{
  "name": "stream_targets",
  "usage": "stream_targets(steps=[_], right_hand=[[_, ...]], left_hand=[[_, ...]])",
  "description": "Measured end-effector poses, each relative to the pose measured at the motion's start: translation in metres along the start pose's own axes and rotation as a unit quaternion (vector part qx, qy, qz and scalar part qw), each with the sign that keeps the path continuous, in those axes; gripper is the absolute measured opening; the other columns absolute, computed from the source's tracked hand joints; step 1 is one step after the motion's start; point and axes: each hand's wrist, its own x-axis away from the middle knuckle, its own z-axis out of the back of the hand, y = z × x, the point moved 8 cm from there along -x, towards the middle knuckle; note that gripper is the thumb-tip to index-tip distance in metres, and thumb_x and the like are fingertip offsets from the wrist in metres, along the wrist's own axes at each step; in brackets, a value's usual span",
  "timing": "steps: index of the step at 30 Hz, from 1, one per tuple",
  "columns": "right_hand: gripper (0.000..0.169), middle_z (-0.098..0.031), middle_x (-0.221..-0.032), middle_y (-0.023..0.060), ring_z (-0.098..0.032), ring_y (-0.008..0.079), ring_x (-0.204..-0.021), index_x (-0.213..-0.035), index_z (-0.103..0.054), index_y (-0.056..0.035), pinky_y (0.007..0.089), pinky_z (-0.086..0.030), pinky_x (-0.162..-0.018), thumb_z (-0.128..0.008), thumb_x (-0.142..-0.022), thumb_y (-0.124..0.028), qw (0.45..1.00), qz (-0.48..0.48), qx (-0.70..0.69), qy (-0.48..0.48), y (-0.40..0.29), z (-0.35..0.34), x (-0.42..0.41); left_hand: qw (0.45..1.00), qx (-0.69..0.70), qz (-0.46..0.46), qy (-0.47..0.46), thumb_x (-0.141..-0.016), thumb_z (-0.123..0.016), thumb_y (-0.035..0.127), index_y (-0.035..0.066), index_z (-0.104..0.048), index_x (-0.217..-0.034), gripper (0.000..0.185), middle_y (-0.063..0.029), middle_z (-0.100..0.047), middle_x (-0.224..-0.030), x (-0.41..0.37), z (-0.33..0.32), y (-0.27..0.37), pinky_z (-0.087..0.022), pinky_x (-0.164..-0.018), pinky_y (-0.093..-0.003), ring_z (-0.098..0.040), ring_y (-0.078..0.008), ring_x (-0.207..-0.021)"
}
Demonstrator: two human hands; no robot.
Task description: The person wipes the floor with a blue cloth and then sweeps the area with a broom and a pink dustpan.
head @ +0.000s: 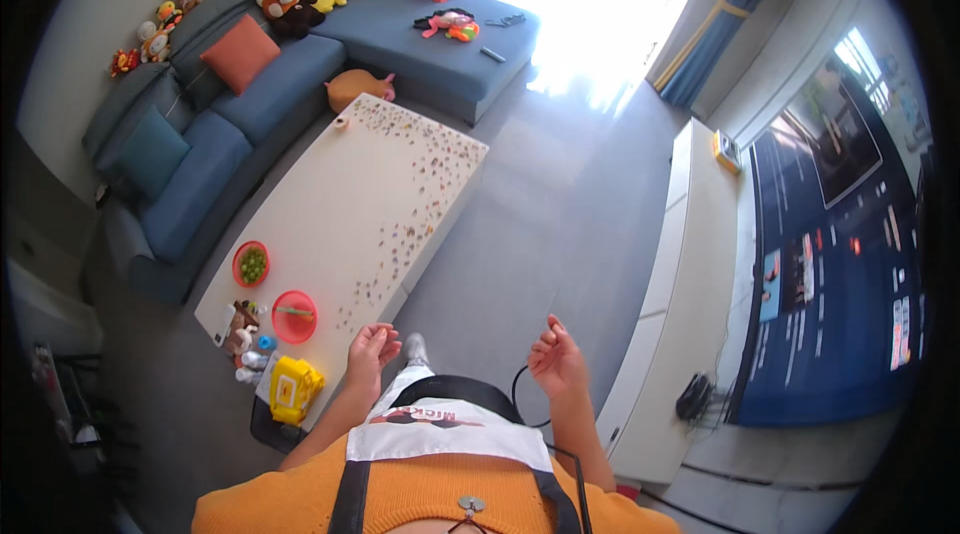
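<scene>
My left hand (pixel 369 357) hovers beside the near right edge of a long white coffee table (pixel 330 196), with its fingers curled and fingertips close together. My right hand (pixel 556 360) is raised over the grey floor to the right, thumb and forefinger nearly meeting. A faint thin line shows above its fingertips, too indistinct to identify. Whether either hand pinches something small cannot be made out. Many tiny multicoloured pieces (pixel 420 181) lie scattered along the table's right side and far end. I wear a white apron (pixel 450 433) over an orange top.
On the table stand a red bowl of green grapes (pixel 253 264), a red dish (pixel 295 327), a yellow wipes pack (pixel 295 390) and several bottles (pixel 252 363). A blue sofa (pixel 292 83) with plush toys lines the left. A white cabinet (pixel 667 271) and a large television (pixel 832 249) stand right.
</scene>
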Motion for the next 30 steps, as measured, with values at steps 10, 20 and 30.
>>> stream_targets(steps=[10,20,30], right_hand=[[0.017,-0.053,-0.073,-0.0025,-0.047,0.0101,-0.061,-0.107,-0.053,-0.0134,0.0236,-0.042,-0.053,-0.047,-0.091,-0.016,0.998,0.053,-0.011,-0.032,-0.124,-0.144,-0.193],[0.018,-0.051,-0.075,-0.002,-0.047,0.0095,-0.061,-0.108,-0.053,-0.0138,0.0232,-0.04,-0.051,-0.047,-0.092,-0.017,0.978,0.2,0.025,0.052,-0.315,-0.155,-0.337],[0.015,-0.047,-0.066,-0.0022,-0.04,0.0063,-0.051,-0.104,-0.053,-0.0098,0.0191,-0.031,-0.041,-0.047,-0.091,-0.014,0.978,0.15,0.141,-0.031,-0.531,-0.331,-0.603]], left_hand=[[0.989,-0.1,-0.061,-0.09,-0.091,-0.048,0.016,0.007,-0.054,-0.096,0.012,-0.0023,-0.058,-0.09,-0.266,-0.184,0.124,-0.045,-0.074,-0.0242,-0.055,-0.0093,-0.077],[0.971,-0.138,-0.037,-0.193,-0.091,-0.048,0.016,0.007,-0.055,-0.098,0.013,-0.0016,-0.057,-0.089,-0.47,-0.411,0.169,-0.044,-0.075,-0.0236,-0.055,-0.009,-0.078],[0.983,-0.13,-0.043,-0.118,-0.092,-0.047,0.014,0.006,-0.054,-0.097,0.012,-0.0036,-0.058,-0.091,-0.654,-0.582,0.229,-0.045,-0.076,-0.0236,-0.056,-0.0094,-0.081]])
